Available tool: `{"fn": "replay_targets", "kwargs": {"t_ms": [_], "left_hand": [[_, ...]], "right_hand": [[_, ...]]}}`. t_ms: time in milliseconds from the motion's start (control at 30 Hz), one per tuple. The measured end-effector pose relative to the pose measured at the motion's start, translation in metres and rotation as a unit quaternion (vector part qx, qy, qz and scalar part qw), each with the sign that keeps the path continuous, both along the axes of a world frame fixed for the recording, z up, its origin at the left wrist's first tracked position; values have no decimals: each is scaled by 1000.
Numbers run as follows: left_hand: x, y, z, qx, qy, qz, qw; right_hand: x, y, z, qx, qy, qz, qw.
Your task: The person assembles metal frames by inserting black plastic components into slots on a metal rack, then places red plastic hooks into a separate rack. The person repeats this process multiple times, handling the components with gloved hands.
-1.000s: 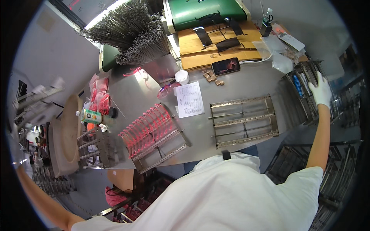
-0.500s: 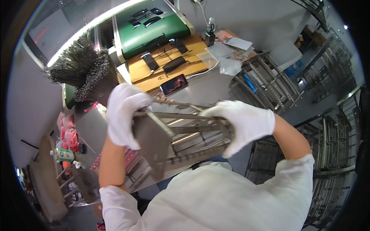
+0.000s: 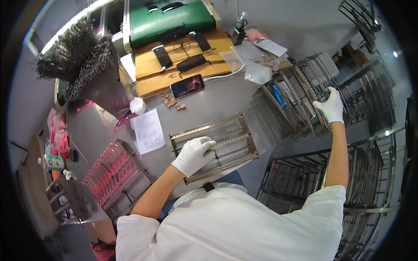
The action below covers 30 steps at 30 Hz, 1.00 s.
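Rack: an open metal frame, lying flat on the table right in front of the body.
Left hand: gloved, fingers curled close together over the rack's middle — whether they pinched a bar, I could not tell.
Handling: it looked stiff, fairly light for its size and hard to break; smooth metal might have slid under a glove, so the outer bars or end plates seemed the surest hold.
Table edge: ran close along the rack's near side, leaving little margin there.
Pink pieces: sat in a row in a second rack on the left, limiting sideways movement.
Paper: lay just beyond the rack's left end.
Phone: farther back, beside small blocks.
Open room: bare tabletop stretched toward the right.
Right hand: reached to the grouped racks, thumb apart from the fingers — its grip could not be told.
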State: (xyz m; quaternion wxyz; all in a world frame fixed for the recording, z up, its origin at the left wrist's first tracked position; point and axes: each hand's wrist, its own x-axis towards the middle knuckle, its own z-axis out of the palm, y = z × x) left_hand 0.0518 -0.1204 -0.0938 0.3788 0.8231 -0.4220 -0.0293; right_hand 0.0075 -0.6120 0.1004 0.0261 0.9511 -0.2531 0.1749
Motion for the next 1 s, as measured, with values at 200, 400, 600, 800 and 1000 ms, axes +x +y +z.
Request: {"fn": "replay_targets", "kwargs": {"t_ms": [200,400,600,800,1000], "left_hand": [[-18,17,-19,27,-16,46,998],[-24,18,-41,104,-65,138,983],[-24,21,-54,99,-92,114,984],[-22,23,-52,72,-84,136,984],[-25,23,-56,83,-70,134,985]], "right_hand": [[24,-22,-8,-57,109,-56,991],[118,129,-43,170,-19,282,944],[327,230,-196,-150,35,475,867],[421,294,-194,-161,322,449,818],[431,284,-194,-173,112,455,866]]}}
